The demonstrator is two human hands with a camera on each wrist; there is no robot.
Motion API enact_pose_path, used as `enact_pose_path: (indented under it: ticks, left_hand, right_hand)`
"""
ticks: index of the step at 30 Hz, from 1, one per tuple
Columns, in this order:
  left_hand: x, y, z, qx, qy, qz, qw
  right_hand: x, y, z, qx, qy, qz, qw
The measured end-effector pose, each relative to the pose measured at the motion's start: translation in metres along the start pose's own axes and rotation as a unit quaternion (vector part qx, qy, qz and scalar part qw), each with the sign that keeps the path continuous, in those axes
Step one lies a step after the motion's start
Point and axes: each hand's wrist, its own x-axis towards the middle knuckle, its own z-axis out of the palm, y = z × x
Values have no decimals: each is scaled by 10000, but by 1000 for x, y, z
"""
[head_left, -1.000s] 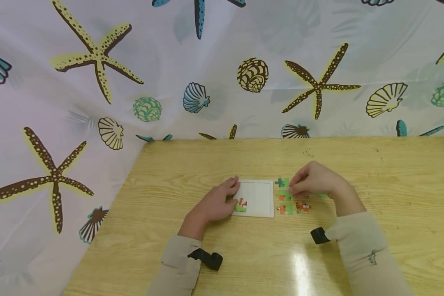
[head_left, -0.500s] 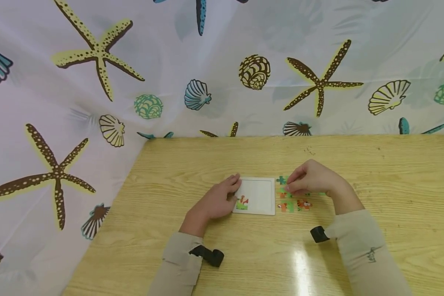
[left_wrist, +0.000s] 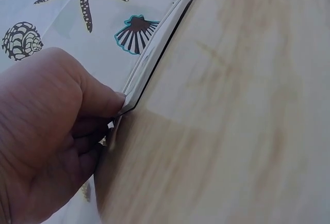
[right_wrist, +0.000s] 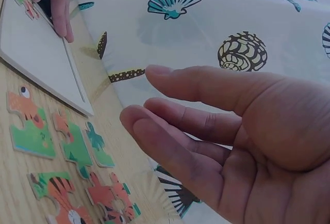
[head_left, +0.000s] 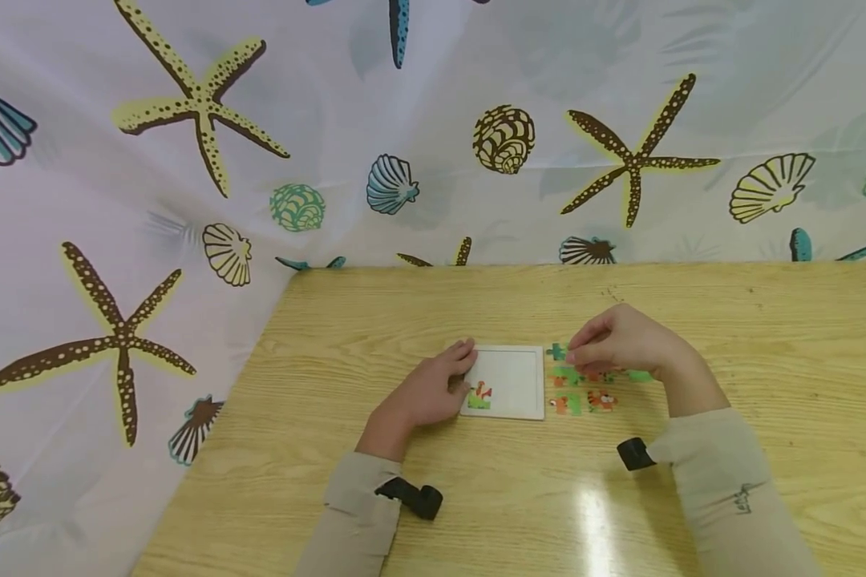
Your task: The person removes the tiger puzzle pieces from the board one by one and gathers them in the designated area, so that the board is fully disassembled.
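Observation:
My left hand (head_left: pixel 429 393) holds the left edge of a white puzzle tray (head_left: pixel 508 383). Its thumb and fingers meet the tray's edge in the left wrist view. One orange-and-green puzzle piece (head_left: pixel 479 396) sits in the tray's near left corner. My right hand (head_left: pixel 631 346) hovers over loose puzzle pieces right of the tray. In the right wrist view its thumb and fingers (right_wrist: pixel 165 141) are apart, with nothing between them. Below it lie an orange piece with an eye (right_wrist: pixel 32 126), a teal-and-green piece (right_wrist: pixel 99 144) and a striped tiger piece (right_wrist: pixel 62 198).
Everything lies on a wood-grain table (head_left: pixel 520 489). A white curtain (head_left: pixel 440 104) with starfish and shell prints hangs behind it and along the left. A green piece (head_left: pixel 639 375) lies partly under the right wrist. Both wrists wear black straps with a camera (head_left: pixel 426 502).
My right hand has shifted slightly over the loose pieces, first left and then back right. The left hand stays at the tray. The whole view has drifted a little.

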Motion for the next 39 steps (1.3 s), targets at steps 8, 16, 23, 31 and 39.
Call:
enact_pose_path:
  ticks: [8,16,23,31,39]
  left_hand:
    - [1,-1,1,-22,57,41,10000]
    - [1,-1,-1,53,17,-8,10000]
    - [2,0,-1,-94,32,-1,10000]
    - [3,-3,1,3,-6,-71,10000]
    - [1,0,-1,54,-41,-82,9999]
  right_hand:
    - [4,-10,10,-175,-127,-196,9996]
    - [14,-19,26,-148,-284,-247,9992]
    - [23,-25,40,-389,-273,-185,9987]
    - [33,-25,55,-511,-260,-120,9983]
    - [41,-28,71,-377,-383,-121,9985]
